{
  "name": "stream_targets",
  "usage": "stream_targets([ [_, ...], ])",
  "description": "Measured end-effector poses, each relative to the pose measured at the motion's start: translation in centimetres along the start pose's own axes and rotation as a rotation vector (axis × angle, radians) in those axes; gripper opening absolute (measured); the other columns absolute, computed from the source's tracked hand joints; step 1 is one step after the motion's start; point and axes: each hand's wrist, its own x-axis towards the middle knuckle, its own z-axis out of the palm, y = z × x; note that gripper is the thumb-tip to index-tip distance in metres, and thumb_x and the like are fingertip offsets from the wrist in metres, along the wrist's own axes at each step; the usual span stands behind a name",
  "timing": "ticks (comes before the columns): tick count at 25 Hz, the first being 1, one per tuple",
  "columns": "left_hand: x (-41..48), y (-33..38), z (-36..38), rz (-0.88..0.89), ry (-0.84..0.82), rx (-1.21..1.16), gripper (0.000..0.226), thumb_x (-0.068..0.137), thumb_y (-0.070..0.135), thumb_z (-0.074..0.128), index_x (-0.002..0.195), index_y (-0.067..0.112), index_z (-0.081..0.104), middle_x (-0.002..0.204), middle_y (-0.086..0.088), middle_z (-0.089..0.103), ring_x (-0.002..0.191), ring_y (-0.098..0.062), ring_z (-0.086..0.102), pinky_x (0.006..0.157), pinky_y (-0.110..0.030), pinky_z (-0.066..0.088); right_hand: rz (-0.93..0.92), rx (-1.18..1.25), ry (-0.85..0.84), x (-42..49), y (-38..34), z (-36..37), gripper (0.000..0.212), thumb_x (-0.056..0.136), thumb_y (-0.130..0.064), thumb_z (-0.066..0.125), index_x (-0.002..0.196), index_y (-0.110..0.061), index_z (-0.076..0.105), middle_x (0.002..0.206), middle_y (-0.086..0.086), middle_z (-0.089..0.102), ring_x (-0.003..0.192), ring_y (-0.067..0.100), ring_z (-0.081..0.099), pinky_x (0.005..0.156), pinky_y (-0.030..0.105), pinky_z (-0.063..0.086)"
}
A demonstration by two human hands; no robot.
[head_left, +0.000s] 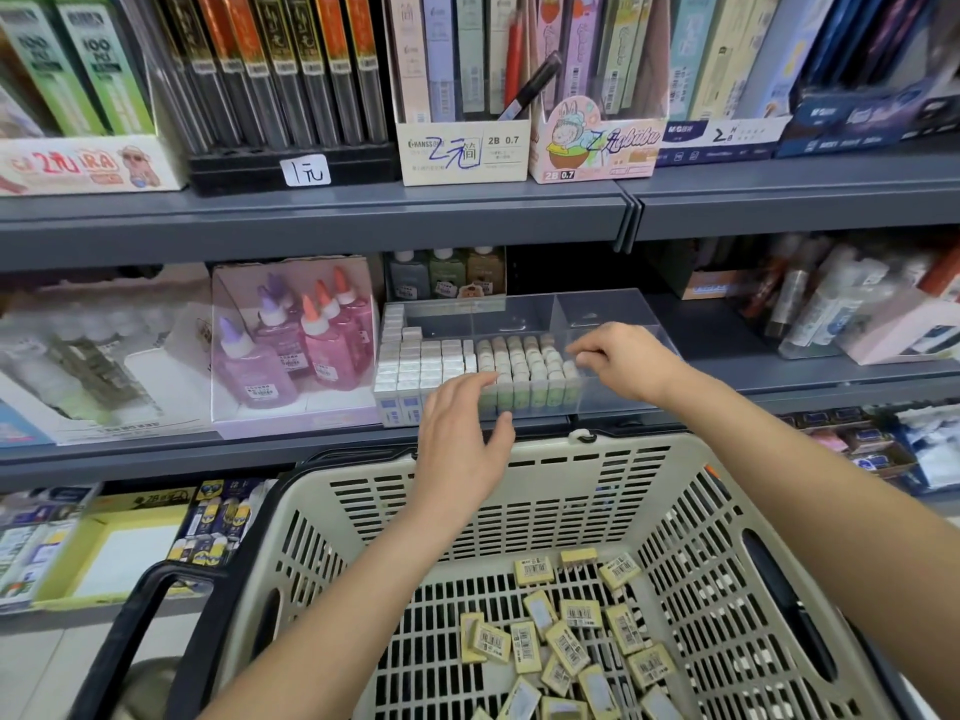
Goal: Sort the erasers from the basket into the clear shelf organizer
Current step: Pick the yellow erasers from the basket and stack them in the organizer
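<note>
A beige plastic basket (571, 491) fills the foreground; several yellow-wrapped erasers (566, 641) with barcode labels lie loose on its floor. On the middle shelf stands the clear shelf organizer (613, 314), packed at left with white erasers (426, 361) and in the middle with green-sleeved erasers (524, 366) standing upright. My left hand (462, 433) hovers with straight fingers, its fingertips at the front rows of erasers. My right hand (618, 361) reaches over the organizer's right part, fingers curled as if pinching; any eraser in them is hidden.
Pink and purple glue bottles (296, 340) in a display box sit left of the organizer. Pencil-lead boxes (462, 148) line the shelf above. More stationery fills the right side and the lower shelf. The basket's black handle (156, 631) hangs at lower left.
</note>
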Motion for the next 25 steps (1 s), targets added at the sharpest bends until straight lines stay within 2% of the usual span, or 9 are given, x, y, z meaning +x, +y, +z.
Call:
stream_targets([
  [2, -2.0, 0.2, -0.5, -0.036, 0.017, -0.126, 0.032, 0.088, 0.024, 0.052, 0.12, 0.027, 0.051, 0.11, 0.027, 0.046, 0.113, 0.002, 0.043, 0.098, -0.019, 0.034, 0.005, 0.077, 0.197, -2.0, -0.2, -0.4, 0.026, 0.095, -0.017, 0.049, 0.115, -0.013, 0.066, 0.115, 0.007, 0.065, 0.104, 0.018, 0.059, 0.09, 0.022, 0.039],
  [4, -4.1, -0.1, -0.4, -0.072, -0.036, -0.188, 0.027, 0.085, 0.029, 0.05, 0.112, 0.032, 0.051, 0.102, 0.027, 0.048, 0.101, 0.009, 0.047, 0.09, -0.014, 0.038, 0.001, 0.228, 0.312, -5.2, -0.9, 0.1, 0.021, 0.092, -0.024, 0.054, 0.106, -0.018, 0.07, 0.092, -0.004, 0.069, 0.079, -0.005, 0.058, 0.07, 0.006, 0.037],
  [6, -5.9, -1.1, 0.4, -0.126, -0.18, -0.152, 0.028, 0.087, 0.026, 0.053, 0.115, 0.027, 0.053, 0.104, 0.02, 0.052, 0.096, 0.007, 0.049, 0.087, -0.012, 0.038, -0.025, 0.318, 0.224, -8.4, -1.7, 2.2, 0.019, 0.09, -0.031, 0.056, 0.099, -0.022, 0.071, 0.079, -0.016, 0.065, 0.071, -0.012, 0.056, 0.063, 0.005, 0.042],
  [7, -6.6, -1.8, 1.0, -0.172, -0.267, -0.118, 0.028, 0.088, 0.024, 0.055, 0.117, 0.022, 0.054, 0.106, 0.015, 0.054, 0.095, 0.004, 0.05, 0.088, -0.013, 0.039, -0.044, 0.319, 0.132, -9.8, -2.1, 3.9, 0.02, 0.089, -0.032, 0.056, 0.097, -0.022, 0.071, 0.08, -0.016, 0.066, 0.072, -0.009, 0.058, 0.065, 0.009, 0.045],
  [10, -8.1, -4.2, 2.6, -0.362, -0.486, -0.067, 0.026, 0.089, 0.021, 0.058, 0.114, 0.014, 0.057, 0.109, 0.002, 0.059, 0.1, -0.012, 0.056, 0.09, -0.024, 0.044, -0.086, 0.217, -0.22, -12.4, -2.8, 9.8, 0.021, 0.09, -0.031, 0.056, 0.097, -0.016, 0.07, 0.09, -0.002, 0.071, 0.079, 0.01, 0.063, 0.076, 0.029, 0.052],
  [14, -10.7, -7.6, 4.4, -0.48, -0.654, 0.046, 0.024, 0.089, 0.021, 0.058, 0.113, 0.017, 0.058, 0.116, 0.001, 0.06, 0.103, -0.013, 0.056, 0.09, -0.027, 0.046, -0.039, -0.057, -0.553, -13.3, -2.3, 16.5, 0.032, 0.09, -0.033, 0.056, 0.116, -0.016, 0.061, 0.114, 0.003, 0.062, 0.103, 0.02, 0.058, 0.083, 0.031, 0.048],
  [18, -13.2, -9.6, 6.1, -0.424, -0.822, 0.225, 0.044, 0.087, 0.024, 0.06, 0.129, 0.018, 0.05, 0.131, -0.004, 0.051, 0.113, -0.018, 0.053, 0.094, -0.03, 0.042, -0.045, -0.162, -0.63, -13.7, -2.2, 19.8, 0.05, 0.089, -0.034, 0.058, 0.136, -0.022, 0.043, 0.133, 0.009, 0.045, 0.111, 0.026, 0.054, 0.084, 0.035, 0.049],
  [21, -14.2, -10.3, 7.2, -0.363, -0.822, 0.3, 0.042, 0.087, 0.026, 0.062, 0.125, 0.013, 0.051, 0.124, -0.007, 0.047, 0.107, -0.021, 0.051, 0.093, -0.031, 0.041, -0.063, -0.26, -0.649, -14.3, -2.1, 21.4, 0.049, 0.089, -0.038, 0.057, 0.133, -0.022, 0.043, 0.127, 0.01, 0.043, 0.106, 0.026, 0.055, 0.079, 0.035, 0.052],
  [25, -14.4, -10.9, 7.1, -0.399, -0.784, 0.263, 0.02, 0.083, 0.016, 0.064, 0.097, 0.021, 0.05, 0.101, -0.001, 0.051, 0.079, -0.013, 0.05, 0.063, -0.022, 0.039, -0.066, -0.25, -0.57, -15.0, -1.8, 22.4, 0.047, 0.087, -0.035, 0.061, 0.128, -0.019, 0.046, 0.12, 0.007, 0.045, 0.107, 0.024, 0.052, 0.076, 0.035, 0.05],
])
